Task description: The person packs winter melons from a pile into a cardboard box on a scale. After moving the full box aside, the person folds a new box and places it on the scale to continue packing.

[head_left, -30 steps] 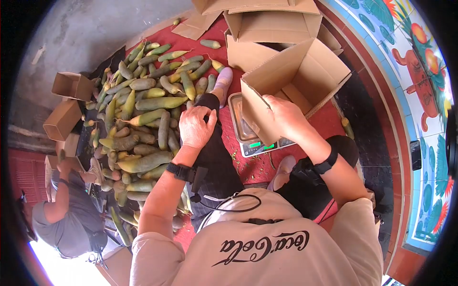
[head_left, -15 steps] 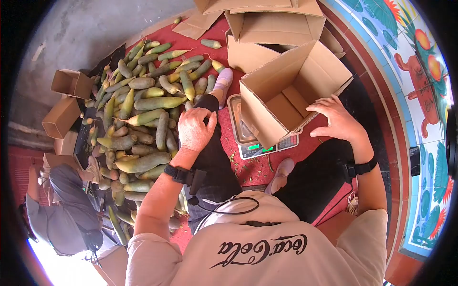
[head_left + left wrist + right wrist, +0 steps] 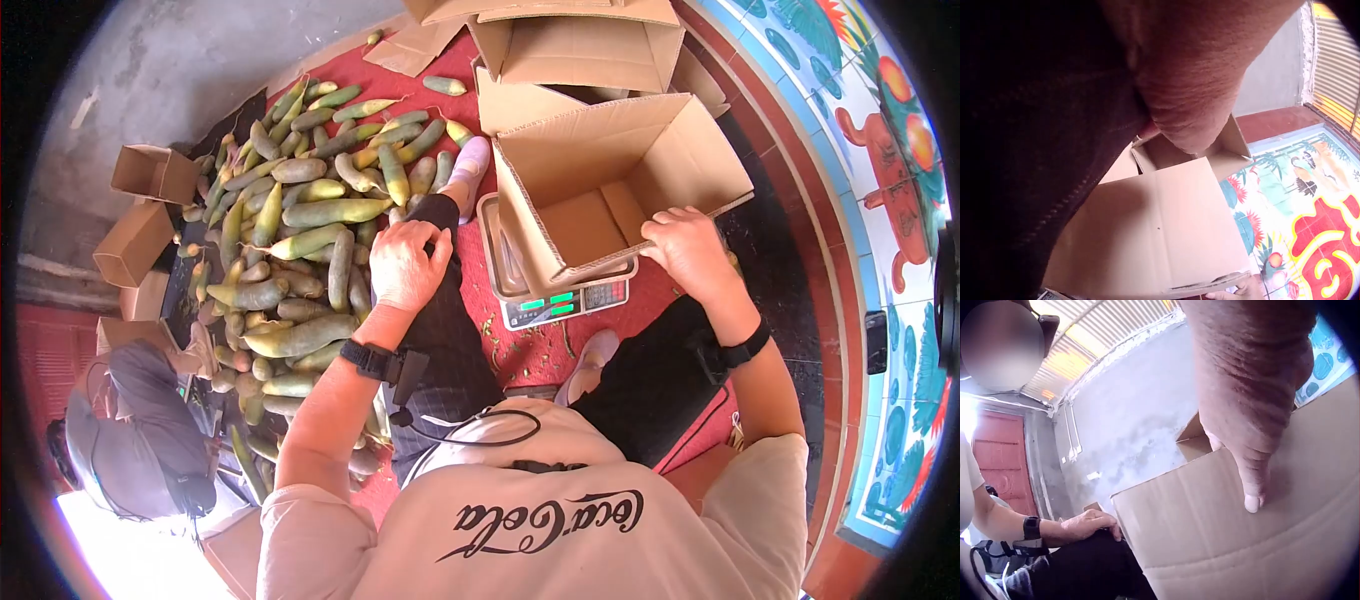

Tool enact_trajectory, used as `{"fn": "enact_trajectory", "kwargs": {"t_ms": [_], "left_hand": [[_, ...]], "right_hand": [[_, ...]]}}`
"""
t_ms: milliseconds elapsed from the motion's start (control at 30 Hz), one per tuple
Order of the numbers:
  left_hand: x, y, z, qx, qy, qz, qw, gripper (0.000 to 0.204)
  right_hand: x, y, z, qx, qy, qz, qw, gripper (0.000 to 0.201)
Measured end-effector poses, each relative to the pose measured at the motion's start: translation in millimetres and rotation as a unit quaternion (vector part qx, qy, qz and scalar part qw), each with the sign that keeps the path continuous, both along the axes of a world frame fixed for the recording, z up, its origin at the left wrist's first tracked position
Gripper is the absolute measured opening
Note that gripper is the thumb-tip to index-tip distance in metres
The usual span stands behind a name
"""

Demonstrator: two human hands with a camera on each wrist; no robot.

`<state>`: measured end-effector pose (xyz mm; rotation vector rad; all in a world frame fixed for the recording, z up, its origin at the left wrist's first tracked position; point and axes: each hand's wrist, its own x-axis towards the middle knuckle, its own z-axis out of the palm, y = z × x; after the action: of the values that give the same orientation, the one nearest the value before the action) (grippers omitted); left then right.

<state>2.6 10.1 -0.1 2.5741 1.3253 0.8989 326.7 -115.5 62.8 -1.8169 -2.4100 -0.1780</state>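
Observation:
An open cardboard box (image 3: 560, 225) stands on a digital scale (image 3: 540, 310) with lit green displays. My right hand (image 3: 690, 250) grips the box's near right edge. In the right wrist view the thumb of that hand (image 3: 1247, 419) lies against the outer cardboard wall (image 3: 1197, 519), its other fingers over the rim. My left hand (image 3: 408, 265) rests on the knee, holding nothing. The left wrist view shows part of the left hand (image 3: 1191, 81) close up, with the box (image 3: 1154, 231) beyond it.
A large pile of green radishes (image 3: 300, 250) lies on the red mat left of my leg. More cardboard boxes (image 3: 590, 50) are stacked at the back, and smaller ones (image 3: 135, 243) stand at the far left. Another person (image 3: 140, 430) sits at lower left, beside the pile.
The box has turned on the scale. My right hand let go of it, moved right, then took hold of its near right edge. My left hand has stayed on the knee.

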Motion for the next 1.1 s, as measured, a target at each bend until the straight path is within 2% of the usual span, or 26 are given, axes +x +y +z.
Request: {"fn": "enact_trajectory", "kwargs": {"t_ms": [133, 333, 667, 733, 867, 900, 967, 1000, 1100], "left_hand": [[1.0, 0.6, -0.2, 0.001, 0.004, 0.0, 1.0, 0.018], [0.3, 0.9, 0.3, 0.002, -0.003, 0.0, 1.0, 0.018], [-2.1, 4.4, -5.6, 0.004, 0.003, 0.011, 1.0, 0.017], [-2.6, 3.5, -3.6, 0.003, -0.007, 0.007, 1.0, 0.018], [-3.6, 3.4, -8.4, -0.003, -0.067, 0.01, 0.998, 0.019], [-3.5, 3.1, -8.8, -0.001, -0.076, 0.012, 0.997, 0.018], [-5.0, 1.2, -7.7, -0.001, -0.093, 0.011, 0.996, 0.017], [-7.0, 0.9, -5.8, -0.025, -0.102, 0.008, 0.994, 0.017], [-20.5, 5.3, -6.6, -0.107, -0.227, 0.023, 0.968, 0.016]], "right_hand": [[-14.9, 5.1, -12.5, -0.008, 0.016, -0.002, 1.0, 0.013], [-27.0, 11.9, -23.4, -0.026, 0.075, 0.055, 0.995, 0.012], [-43.7, 10.3, -14.0, -0.052, 0.101, 0.071, 0.991, 0.013], [-46.8, 10.7, -11.7, -0.006, 0.096, 0.055, 0.994, 0.016], [-48.1, 7.2, -0.4, 0.002, 0.099, 0.006, 0.995, 0.036], [-48.2, 5.6, 2.2, 0.001, 0.101, 0.017, 0.995, 0.036], [-46.8, -0.8, 5.2, 0.014, 0.073, -0.031, 0.997, 0.047], [-43.9, -5.3, 4.8, 0.012, 0.074, -0.024, 0.997, 0.047], [-29.0, -19.6, 5.2, 0.074, 0.026, -0.087, 0.993, 0.053]]}}
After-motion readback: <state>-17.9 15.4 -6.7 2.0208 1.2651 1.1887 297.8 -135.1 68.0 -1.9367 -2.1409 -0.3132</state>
